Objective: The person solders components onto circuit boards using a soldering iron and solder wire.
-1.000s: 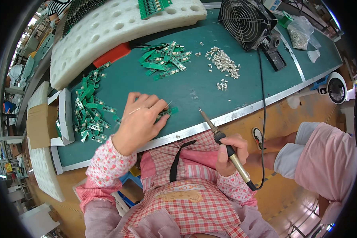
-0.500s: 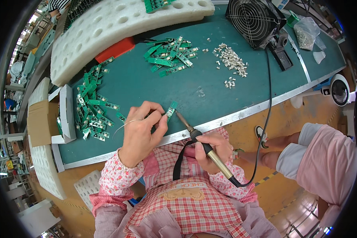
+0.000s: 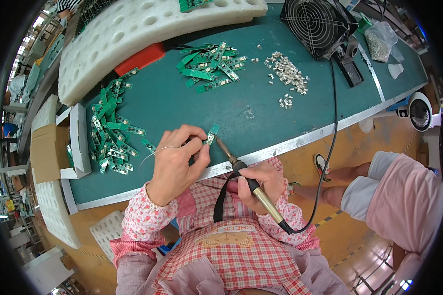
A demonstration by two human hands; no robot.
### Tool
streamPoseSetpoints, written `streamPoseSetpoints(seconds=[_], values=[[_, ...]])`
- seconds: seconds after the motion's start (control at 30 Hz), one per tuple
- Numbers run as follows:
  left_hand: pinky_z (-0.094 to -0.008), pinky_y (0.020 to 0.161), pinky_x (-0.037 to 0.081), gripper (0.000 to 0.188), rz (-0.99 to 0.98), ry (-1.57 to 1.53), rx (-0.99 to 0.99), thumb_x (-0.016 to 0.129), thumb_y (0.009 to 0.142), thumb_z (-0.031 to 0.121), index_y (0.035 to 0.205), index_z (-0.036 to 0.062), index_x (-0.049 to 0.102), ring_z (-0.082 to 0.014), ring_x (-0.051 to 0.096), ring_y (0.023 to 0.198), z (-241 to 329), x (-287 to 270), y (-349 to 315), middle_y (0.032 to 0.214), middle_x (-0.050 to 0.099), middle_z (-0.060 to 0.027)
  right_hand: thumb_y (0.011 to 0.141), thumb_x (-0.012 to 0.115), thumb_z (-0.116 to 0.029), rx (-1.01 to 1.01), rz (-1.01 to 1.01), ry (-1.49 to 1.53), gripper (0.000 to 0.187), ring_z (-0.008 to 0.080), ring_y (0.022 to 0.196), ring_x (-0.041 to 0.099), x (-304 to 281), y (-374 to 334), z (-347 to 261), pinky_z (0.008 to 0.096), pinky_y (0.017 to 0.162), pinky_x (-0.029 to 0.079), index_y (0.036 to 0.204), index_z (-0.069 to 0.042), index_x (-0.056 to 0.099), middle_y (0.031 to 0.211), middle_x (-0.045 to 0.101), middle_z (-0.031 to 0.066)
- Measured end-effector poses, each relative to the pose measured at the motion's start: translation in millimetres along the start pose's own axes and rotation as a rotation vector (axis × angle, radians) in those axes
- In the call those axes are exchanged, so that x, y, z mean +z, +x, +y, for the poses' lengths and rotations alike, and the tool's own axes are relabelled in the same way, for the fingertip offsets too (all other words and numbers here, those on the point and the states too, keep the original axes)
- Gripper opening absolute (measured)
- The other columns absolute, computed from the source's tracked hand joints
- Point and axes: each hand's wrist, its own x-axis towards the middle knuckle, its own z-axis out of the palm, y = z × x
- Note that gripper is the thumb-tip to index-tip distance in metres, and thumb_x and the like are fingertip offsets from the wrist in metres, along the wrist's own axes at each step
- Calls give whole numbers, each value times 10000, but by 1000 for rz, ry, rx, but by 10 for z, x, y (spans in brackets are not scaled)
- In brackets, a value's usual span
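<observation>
My left hand (image 3: pixel 178 160) is closed in a pinch by the table's front edge, its fingertips at a small green circuit board (image 3: pixel 212 132) that sticks out past them. A thin strand of solder wire (image 3: pixel 155 151) trails leftward from this hand; its end among the fingers is hidden. My right hand (image 3: pixel 263 184) is wrapped round a soldering iron (image 3: pixel 253 186) with a dark grip and a brass-coloured rear. The iron slants up and left, its tip at the board's right edge; whether they touch is too fine to tell.
Piles of green circuit boards (image 3: pixel 114 130) lie left and far centre (image 3: pixel 212 68). Small metal parts (image 3: pixel 288 73) are heaped at right, near a black fan (image 3: pixel 314 24) and an iron stand (image 3: pixel 348 69). White foam (image 3: pixel 128 37) borders the back left. The iron's cord (image 3: pixel 333 108) crosses the front edge.
The soldering iron and my right hand have shifted slightly left, bringing the tip closer to the board. My left hand keeps nearly the same place and its pinch.
</observation>
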Motion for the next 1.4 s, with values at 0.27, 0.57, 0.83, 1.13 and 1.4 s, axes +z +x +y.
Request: streamPoseSetpoints(seconds=[0.27,0.57,0.83,1.13,1.4], values=[[-342,689,468,103,-8,43,26,704,811,37,754,7,624,-262,583,768,2,24,24,970,666,-71,704,774,-22,-80,-63,-92,295,236,552,605,5,22,-31,333,491,473,975,-52,661,718,618,63],[-339,706,487,108,-24,-212,-224,740,824,114,904,47,712,-225,648,709,-71,47,167,856,669,-91,680,781,-19,-147,-70,-159,355,226,549,595,70,8,-66,331,482,458,1006,-64,648,716,584,48],[-297,649,497,103,-109,-188,-246,727,844,83,901,-1,711,-181,638,698,-30,-15,272,837,683,-94,692,780,-22,-123,-64,-127,349,231,534,584,42,-33,-48,328,482,452,1013,-65,652,702,598,52],[-301,653,497,101,-112,-154,-239,725,843,87,902,6,717,-187,642,701,-16,-28,266,840,689,-97,735,757,-22,-97,-39,-134,301,238,528,570,-74,-8,-42,334,475,440,1013,-43,643,682,590,67],[-297,674,505,101,-115,-163,-234,700,863,55,952,16,729,-192,652,733,-67,-32,227,876,692,-102,764,738,-13,-30,-32,-80,226,248,545,587,-42,76,-56,340,488,459,974,-26,655,699,607,88]])
